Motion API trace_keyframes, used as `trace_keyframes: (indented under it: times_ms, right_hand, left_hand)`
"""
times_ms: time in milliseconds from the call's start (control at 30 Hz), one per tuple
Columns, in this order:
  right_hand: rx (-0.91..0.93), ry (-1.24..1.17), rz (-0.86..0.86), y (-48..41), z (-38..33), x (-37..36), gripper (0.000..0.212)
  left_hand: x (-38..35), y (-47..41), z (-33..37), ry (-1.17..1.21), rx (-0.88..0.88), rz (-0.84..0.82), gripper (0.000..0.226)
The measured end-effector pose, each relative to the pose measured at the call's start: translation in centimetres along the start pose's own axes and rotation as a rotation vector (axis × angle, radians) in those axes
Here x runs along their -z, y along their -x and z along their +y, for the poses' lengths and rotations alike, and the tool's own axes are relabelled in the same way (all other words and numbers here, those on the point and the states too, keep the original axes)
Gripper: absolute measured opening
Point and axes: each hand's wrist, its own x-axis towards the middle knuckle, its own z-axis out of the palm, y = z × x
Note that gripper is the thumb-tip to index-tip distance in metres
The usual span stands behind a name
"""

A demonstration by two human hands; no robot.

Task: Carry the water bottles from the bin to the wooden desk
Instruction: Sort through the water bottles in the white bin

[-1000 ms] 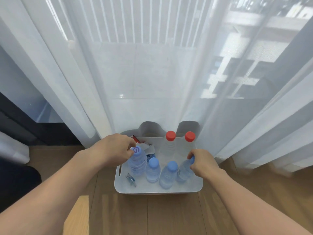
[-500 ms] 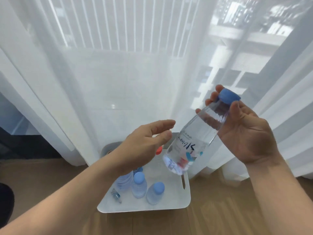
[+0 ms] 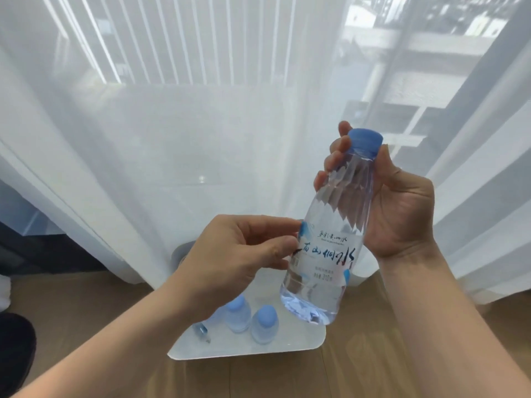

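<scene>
A clear water bottle [image 3: 324, 254] with a blue cap and a white label hangs nearly upright above the bin. My right hand [image 3: 402, 208] is closed around its neck and shoulder. My left hand [image 3: 244, 254] touches the label from the left with thumb and fingertips. Below stands the white bin [image 3: 301, 344] on the floor. Two blue-capped bottles [image 3: 265, 324] stand in it, with a small vial [image 3: 202, 331] lying beside them. My left forearm hides the bin's left part. The wooden desk is out of view.
Sheer white curtains [image 3: 143, 168] hang just behind the bin, with a window and balcony rails beyond. Wooden floor [image 3: 287, 377] lies around the bin. A dark object [image 3: 14, 354] sits at the lower left edge.
My right hand has lifted one bottle out of the bin and turned it from tilted to nearly upright. My left hand has let go of its bottle in the bin and come up to the label.
</scene>
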Motion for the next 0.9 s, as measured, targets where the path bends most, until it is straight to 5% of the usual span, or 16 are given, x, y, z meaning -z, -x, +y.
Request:
trace_keyframes:
  times_ms: [267,500,733,900]
  right_hand:
    - [0.067,0.213,0.007,0.7,-0.2,-1.0,0.037]
    - [0.194,0.893,0.254,0.7,-0.9,-1.9,0.026]
    - [0.183,1.334,0.367,0.8,0.2,-2.0,0.037]
    - [0.201,1.558,0.361,0.8,0.4,-2.0,0.030]
  left_hand:
    - [0.2,-0.8,-0.9,0.162,0.135,0.006,0.024]
    - [3.1,0.1,0.0,0.030,0.073,-0.130,0.003]
    - [6.5,0.4,-0.4,-0.076,0.062,-0.244,0.038]
    - [8.4,1.2,1.0,-0.079,0.032,-0.258,0.043]
